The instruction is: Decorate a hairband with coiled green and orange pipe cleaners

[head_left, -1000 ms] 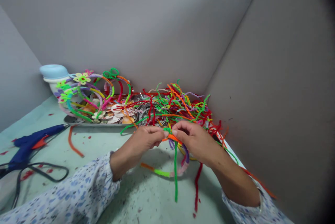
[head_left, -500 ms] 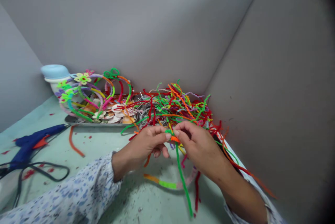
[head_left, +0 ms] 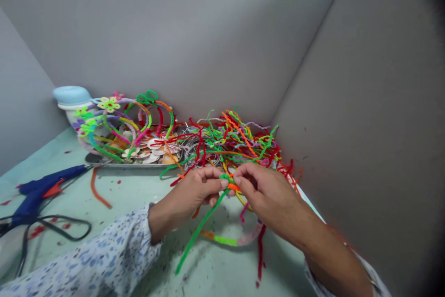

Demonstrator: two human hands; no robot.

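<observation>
Between both hands is a green pipe cleaner (head_left: 201, 225), looped and bunched at the fingertips beside a short orange pipe-cleaner wrap (head_left: 234, 187). My left hand (head_left: 194, 190) pinches the green bunch between thumb and forefinger. On its other side, my right hand (head_left: 266, 190) is closed in a pinch at the orange and green part; exactly which strand it grips is hidden. The long green tail hangs down to the lower left. Under the hands lies a curved band wrapped in orange, lime and pink (head_left: 225, 241), its upper part hidden.
A metal tray (head_left: 135, 165) of shells holds several fuzzy headbands (head_left: 149, 116). Behind the hands is a tangled pile of pipe cleaners (head_left: 239, 135) with wire coils (head_left: 194, 153). At left lie a blue glue gun (head_left: 45, 186) and its cord; a white container (head_left: 73, 102) leans behind.
The green tail has swung from hanging down at the right to pointing down and left. Both hands stay close together, still pinching the piece; the right forearm has shifted slightly right.
</observation>
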